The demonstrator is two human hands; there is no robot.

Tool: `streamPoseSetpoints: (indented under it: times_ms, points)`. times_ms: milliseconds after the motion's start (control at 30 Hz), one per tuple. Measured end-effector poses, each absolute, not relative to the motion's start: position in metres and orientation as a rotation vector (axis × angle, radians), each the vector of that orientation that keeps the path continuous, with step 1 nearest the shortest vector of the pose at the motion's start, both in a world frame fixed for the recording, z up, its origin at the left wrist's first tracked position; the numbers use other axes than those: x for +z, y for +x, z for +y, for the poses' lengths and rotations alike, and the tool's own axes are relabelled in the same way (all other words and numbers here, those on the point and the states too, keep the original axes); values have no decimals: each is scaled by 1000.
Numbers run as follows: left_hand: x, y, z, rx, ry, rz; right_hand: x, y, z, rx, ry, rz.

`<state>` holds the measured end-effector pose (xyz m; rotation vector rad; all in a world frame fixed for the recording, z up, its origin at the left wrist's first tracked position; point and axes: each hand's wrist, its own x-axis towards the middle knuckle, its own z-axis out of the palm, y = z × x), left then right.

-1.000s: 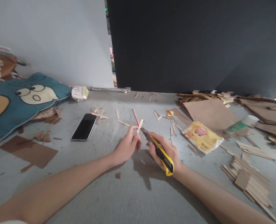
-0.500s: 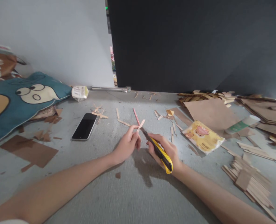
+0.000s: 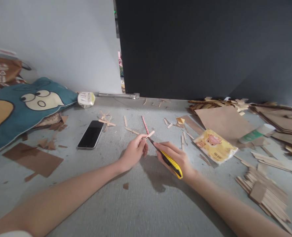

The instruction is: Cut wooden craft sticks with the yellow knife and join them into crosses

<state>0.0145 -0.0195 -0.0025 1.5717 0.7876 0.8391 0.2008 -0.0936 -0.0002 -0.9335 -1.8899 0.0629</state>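
Pinched in the fingers of my left hand [image 3: 134, 151] is a small wooden craft stick [image 3: 150, 134], its rounded end pointing up and right. My right hand [image 3: 174, 157] is wrapped round a yellow and black utility knife [image 3: 171, 160]. The knife's blade end meets the stick close to my left fingertips; whether it cuts into the wood I cannot tell. Just beyond the stick lies a pink patterned pencil or thin rod [image 3: 144, 124]. Two loose craft sticks [image 3: 125, 121] rest on the table left of it.
To the left are a phone [image 3: 91, 134], crossed sticks [image 3: 106, 122], brown card [image 3: 33, 159] and a blue cushion [image 3: 32, 105]. On the right lie a yellow packet [image 3: 215, 145], a green-and-white tube [image 3: 256, 133] and a pile of wooden strips [image 3: 262, 191]. A black panel [image 3: 210, 49] stands behind.
The utility knife has tilted lower and its blade end has shifted slightly left against the stick. The stick now lies flatter in my left fingers. The view has moved slightly.
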Motion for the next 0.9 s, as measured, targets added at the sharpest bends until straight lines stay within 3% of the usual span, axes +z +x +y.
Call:
streamPoseSetpoints:
  times_ms: [900]
  points:
    - [-6, 9, -8, 737, 1701, 810, -5, 208, -86, 309, -912, -1908]
